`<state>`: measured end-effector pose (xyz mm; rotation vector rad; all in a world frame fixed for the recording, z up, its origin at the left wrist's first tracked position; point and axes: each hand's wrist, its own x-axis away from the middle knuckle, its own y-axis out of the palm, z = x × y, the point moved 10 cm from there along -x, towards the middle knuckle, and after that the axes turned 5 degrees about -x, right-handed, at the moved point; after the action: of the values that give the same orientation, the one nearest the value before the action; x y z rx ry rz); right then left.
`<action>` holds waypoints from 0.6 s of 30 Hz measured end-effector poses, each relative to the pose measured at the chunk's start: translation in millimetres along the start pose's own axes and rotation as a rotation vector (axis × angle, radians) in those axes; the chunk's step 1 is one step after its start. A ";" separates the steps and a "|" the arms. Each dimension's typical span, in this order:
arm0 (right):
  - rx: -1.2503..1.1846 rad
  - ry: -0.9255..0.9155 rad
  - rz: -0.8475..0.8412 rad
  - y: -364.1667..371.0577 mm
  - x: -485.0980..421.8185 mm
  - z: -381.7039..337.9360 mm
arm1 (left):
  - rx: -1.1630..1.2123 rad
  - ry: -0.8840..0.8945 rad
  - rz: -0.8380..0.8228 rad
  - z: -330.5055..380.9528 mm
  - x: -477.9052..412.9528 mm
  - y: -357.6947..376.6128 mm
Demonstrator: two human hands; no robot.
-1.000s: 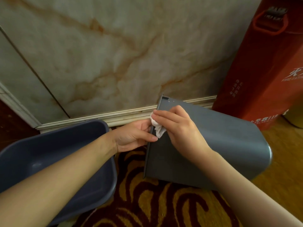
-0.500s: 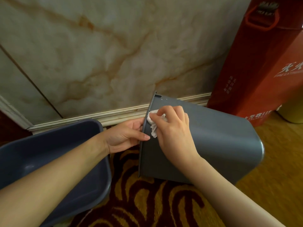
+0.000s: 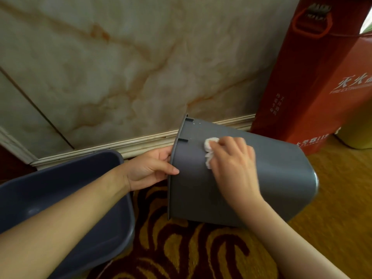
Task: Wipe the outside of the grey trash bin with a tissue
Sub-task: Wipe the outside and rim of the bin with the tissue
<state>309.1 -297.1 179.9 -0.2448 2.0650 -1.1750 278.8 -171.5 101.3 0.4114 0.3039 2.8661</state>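
The grey trash bin lies on its side on the patterned carpet, its open rim facing left and its base to the right. My left hand grips the rim, thumb on the outer wall and fingers hidden inside. My right hand presses a crumpled white tissue flat against the bin's upper outer wall, a short way in from the rim. Small white specks dot the wall near the rim's top corner.
A second blue-grey tub sits at the lower left, under my left forearm. A red fire extinguisher box stands against the marble wall behind the bin. A yellow container shows at the right edge.
My right hand has slid the tissue from the bin's rim rightward along the outer wall. The left hand keeps its grip on the rim.
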 end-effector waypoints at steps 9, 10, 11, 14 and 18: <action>-0.078 0.202 0.120 -29.6 8.5 36.3 | 0.252 -0.096 0.242 0.9 -23.3 -13.1; -0.110 0.122 0.104 -24.6 0.3 16.7 | 0.249 -0.096 0.276 2.9 -26.4 -12.6; -0.136 0.039 0.049 -14.7 -7.8 -3.7 | 0.247 -0.102 0.299 3.1 -28.9 -11.6; -0.155 -0.140 -0.201 23.5 -13.4 -50.5 | 0.285 -0.113 0.334 3.1 -27.6 -7.7; -0.162 -0.172 -0.154 12.1 6.2 -51.3 | 0.264 -0.138 0.352 1.7 -24.4 -6.6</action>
<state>272.1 -259.1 183.0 -0.5721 2.0181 -1.0371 303.4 -171.2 95.2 0.7780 0.6462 3.1226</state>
